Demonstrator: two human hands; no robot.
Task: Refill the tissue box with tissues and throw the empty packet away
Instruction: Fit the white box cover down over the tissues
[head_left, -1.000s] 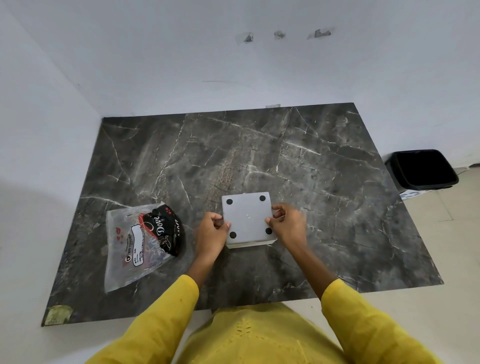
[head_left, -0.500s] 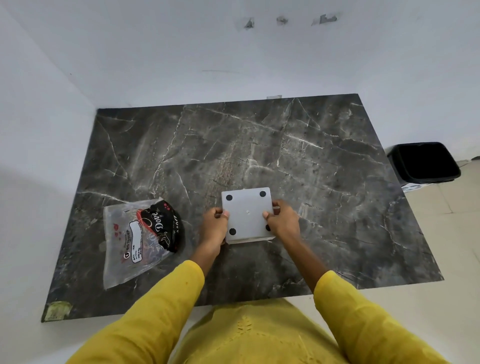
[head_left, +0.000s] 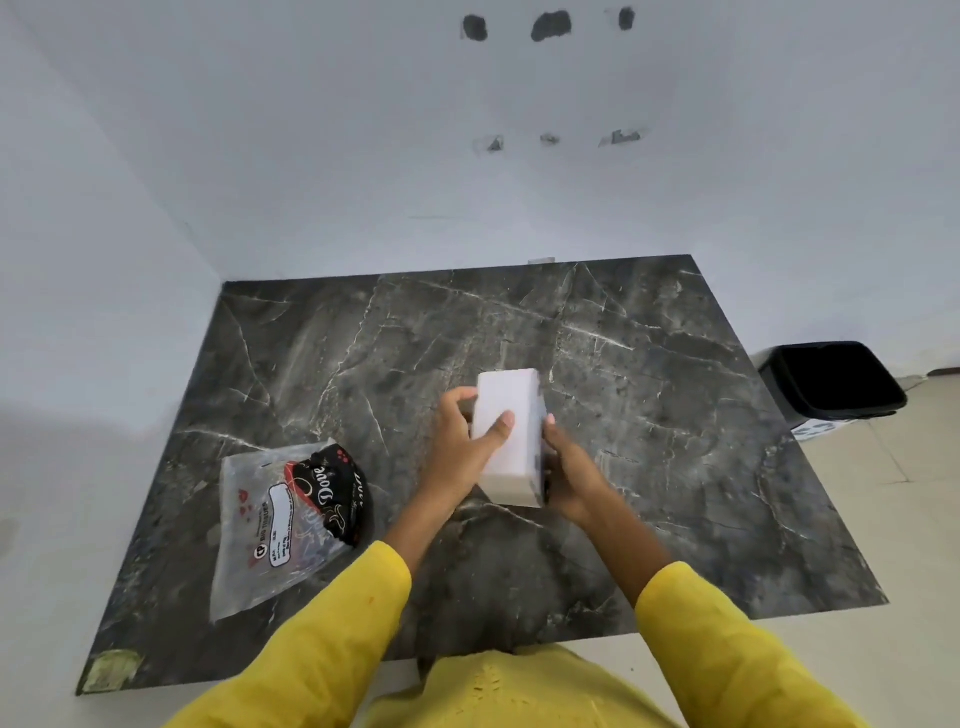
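Both hands grip the white tissue box (head_left: 509, 436) above the middle of the dark marble table (head_left: 649, 374), the box turned so a plain white side faces up and its long axis runs away from the person. Left hand (head_left: 460, 447) wraps the box's left side, thumb laid across the upper face, fingers (head_left: 460, 397) curled round the far left edge, closed tight on it. Right hand (head_left: 569, 475) clamps the right side low down near the near corner; its fingertips are mostly hidden behind the box, so only the back of the hand and thumb edge show, but it is plainly closed on the box too. Can't tell whether the box touches the table or is lifted clear; slight motion blur on the right edge. Empty tissue packet (head_left: 283, 525), clear plastic with a black printed end, lies flat on the table to the left of the left forearm, well apart from the box, not touched. Black bin (head_left: 836, 382) stands on the floor just past the table's right edge. Yellow sleeves (head_left: 332, 639) at frame bottom. White wall (head_left: 467, 208) behind, with dark patches up high.
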